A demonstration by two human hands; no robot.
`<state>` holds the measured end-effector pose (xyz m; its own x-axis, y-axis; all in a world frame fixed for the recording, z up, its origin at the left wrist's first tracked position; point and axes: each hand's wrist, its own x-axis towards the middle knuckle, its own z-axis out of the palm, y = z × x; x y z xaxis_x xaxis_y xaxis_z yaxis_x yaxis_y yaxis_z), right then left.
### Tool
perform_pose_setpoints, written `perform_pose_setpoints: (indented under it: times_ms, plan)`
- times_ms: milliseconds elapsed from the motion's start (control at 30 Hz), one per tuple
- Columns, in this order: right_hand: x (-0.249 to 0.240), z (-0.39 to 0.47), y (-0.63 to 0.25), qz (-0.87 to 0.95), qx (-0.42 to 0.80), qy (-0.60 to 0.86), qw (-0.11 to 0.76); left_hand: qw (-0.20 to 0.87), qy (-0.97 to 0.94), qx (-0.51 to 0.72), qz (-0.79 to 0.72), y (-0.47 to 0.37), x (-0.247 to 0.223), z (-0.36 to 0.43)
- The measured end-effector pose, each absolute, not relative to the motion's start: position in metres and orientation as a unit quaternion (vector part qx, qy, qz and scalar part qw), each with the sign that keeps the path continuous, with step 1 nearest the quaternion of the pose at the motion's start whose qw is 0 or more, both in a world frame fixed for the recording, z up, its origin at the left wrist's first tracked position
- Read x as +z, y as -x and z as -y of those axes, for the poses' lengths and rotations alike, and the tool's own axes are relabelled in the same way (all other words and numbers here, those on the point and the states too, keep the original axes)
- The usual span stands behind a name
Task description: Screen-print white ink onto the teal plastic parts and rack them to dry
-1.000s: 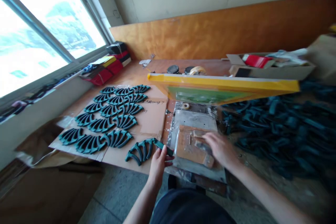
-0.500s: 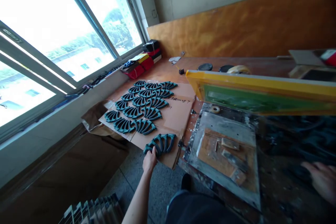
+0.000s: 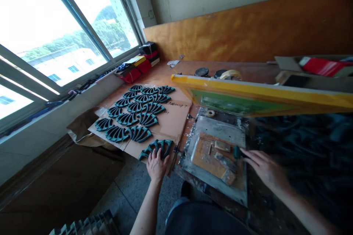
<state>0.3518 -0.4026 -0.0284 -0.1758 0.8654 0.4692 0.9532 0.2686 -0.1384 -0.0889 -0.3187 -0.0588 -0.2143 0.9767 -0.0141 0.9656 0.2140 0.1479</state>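
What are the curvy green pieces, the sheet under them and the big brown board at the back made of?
Green pieces: probably plastic, maybe rubber; they look smooth and slightly shiny.
Sheet: likely cardboard; tan and dull, with handwriting on it.
Brown board: perhaps varnished wood; it has a cloudy pattern and a soft sheen.

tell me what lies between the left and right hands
The head view shows, from left hand to right hand, cardboard, a strip of bench, then a metal plate bearing a brown board with small blocks, and a held green piece.
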Motion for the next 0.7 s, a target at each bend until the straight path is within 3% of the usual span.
perform_pose_setpoints:
  times_ms: [167, 467, 700]
  plan:
    - [-0.015, 0.375, -0.283, 0.796, -0.075, 0.548, 0.246, 0.055, -0.604, 0.043, -0.794, 0.080, -0.069, 0.304]
    - [-0.034, 0.357, -0.268, 0.809, -0.122, 0.530, 0.224, 0.031, -0.600, 0.058, -0.798, 0.080, -0.036, 0.297]
    - [-0.068, 0.349, -0.295, 0.822, -0.200, 0.478, 0.237, 0.027, -0.688, 0.119, -0.715, 0.044, 0.006, 0.149]
